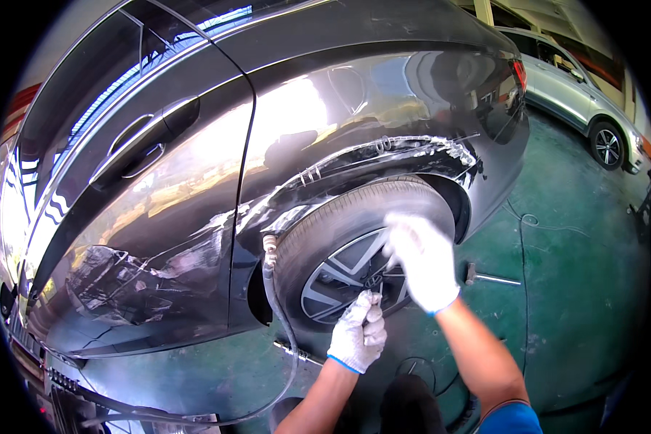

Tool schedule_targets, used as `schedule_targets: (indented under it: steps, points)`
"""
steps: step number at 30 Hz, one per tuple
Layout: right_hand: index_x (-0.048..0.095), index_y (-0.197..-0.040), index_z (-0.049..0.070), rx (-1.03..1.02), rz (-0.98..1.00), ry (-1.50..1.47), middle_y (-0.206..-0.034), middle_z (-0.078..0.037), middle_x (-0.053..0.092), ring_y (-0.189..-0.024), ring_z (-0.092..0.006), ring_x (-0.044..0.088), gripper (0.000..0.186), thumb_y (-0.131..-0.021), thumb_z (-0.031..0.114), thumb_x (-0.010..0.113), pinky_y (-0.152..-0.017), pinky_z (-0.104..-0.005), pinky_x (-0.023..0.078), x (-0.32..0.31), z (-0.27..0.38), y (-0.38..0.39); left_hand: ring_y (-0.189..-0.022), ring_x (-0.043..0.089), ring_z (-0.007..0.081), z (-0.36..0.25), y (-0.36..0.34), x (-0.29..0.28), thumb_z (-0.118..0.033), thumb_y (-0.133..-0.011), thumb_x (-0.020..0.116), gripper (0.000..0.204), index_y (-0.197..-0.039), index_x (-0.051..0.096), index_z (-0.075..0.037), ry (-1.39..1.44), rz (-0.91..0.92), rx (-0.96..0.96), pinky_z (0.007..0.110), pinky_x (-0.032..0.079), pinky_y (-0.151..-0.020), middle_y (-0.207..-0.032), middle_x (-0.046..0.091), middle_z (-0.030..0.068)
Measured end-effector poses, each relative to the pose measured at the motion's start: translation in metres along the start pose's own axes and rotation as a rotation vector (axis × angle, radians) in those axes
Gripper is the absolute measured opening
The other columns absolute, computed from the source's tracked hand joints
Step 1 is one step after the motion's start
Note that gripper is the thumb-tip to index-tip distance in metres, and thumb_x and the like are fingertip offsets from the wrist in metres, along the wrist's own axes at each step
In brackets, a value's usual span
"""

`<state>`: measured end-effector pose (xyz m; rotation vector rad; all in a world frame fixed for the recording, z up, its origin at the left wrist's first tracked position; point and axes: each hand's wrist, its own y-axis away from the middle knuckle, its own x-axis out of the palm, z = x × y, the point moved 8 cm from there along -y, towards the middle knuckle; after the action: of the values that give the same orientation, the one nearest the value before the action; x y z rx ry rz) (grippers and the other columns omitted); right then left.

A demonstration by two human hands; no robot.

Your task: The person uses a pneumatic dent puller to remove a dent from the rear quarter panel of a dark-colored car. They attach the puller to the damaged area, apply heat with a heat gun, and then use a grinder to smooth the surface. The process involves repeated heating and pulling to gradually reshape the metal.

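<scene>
A dark grey car stands before me, its rear wheel (362,253) between my hands and the body. Scrapes and bared metal mark the wheel arch (412,145), and a scuffed dent (116,282) spoils the rear door. In front of the wheel's lower rim, my left hand (358,333), in a white glove, is closed with its fingers curled in; whatever it may hold is too small to make out. My right hand (421,260), also gloved, is raised before the tyre's right side, its fingers smeared by motion. A cable's ribbed end (270,249) rests against the front of the arch.
The cable (289,333) runs down to equipment (65,398) at the lower left. On the green floor lie a hammer (492,277) right of the wheel, a metal rod-like tool (296,352) and a thin cord (524,282). A silver car (579,87) is parked at the back right.
</scene>
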<state>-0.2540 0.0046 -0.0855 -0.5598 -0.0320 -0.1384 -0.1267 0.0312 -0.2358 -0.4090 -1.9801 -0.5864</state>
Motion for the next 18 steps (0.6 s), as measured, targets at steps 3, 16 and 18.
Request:
schedule_targets:
  steps: [3, 16, 18]
  points:
    - [0.067, -0.109, 0.002, 0.005, -0.190, 0.106, -0.078, 0.000, 0.062, -0.063, -0.0054, 0.056, 0.023, -0.101, 0.022, 0.061, -0.055, -0.0216, 0.046, -0.030, 0.034, -0.073, -0.051, 0.033, 0.0056, -0.007, 0.001, -0.016, -0.035, -0.098, 0.067, 0.025, -0.100, 0.065, -0.010, -0.073, -0.188, 0.018, 0.020, 0.030, -0.045, -0.073, 0.050, -0.0050]
    - [0.064, -0.084, -0.001, 0.181, 0.116, 0.622, -0.063, -0.009, 0.059, -0.048, -0.0176, 0.055, 0.034, -0.096, 0.029, 0.057, -0.051, -0.0346, 0.048, -0.011, 0.053, -0.156, -0.073, 0.054, 0.0160, -0.025, -0.037, -0.044, -0.026, -0.097, 0.068, 0.023, -0.103, 0.067, -0.004, 0.034, -0.152, 0.048, 0.023, 0.045, -0.057, -0.091, 0.063, 0.0079]
    - [0.063, -0.082, 0.000, -0.031, 0.156, 0.792, -0.063, -0.009, 0.058, -0.047, -0.0181, 0.054, 0.034, -0.096, 0.029, 0.054, -0.050, -0.0352, 0.048, -0.007, 0.058, -0.161, -0.069, 0.055, 0.0160, -0.022, -0.040, -0.042, -0.025, -0.097, 0.068, 0.024, -0.105, 0.067, -0.002, 0.063, -0.149, 0.042, 0.023, 0.046, -0.055, -0.088, 0.064, 0.0091]
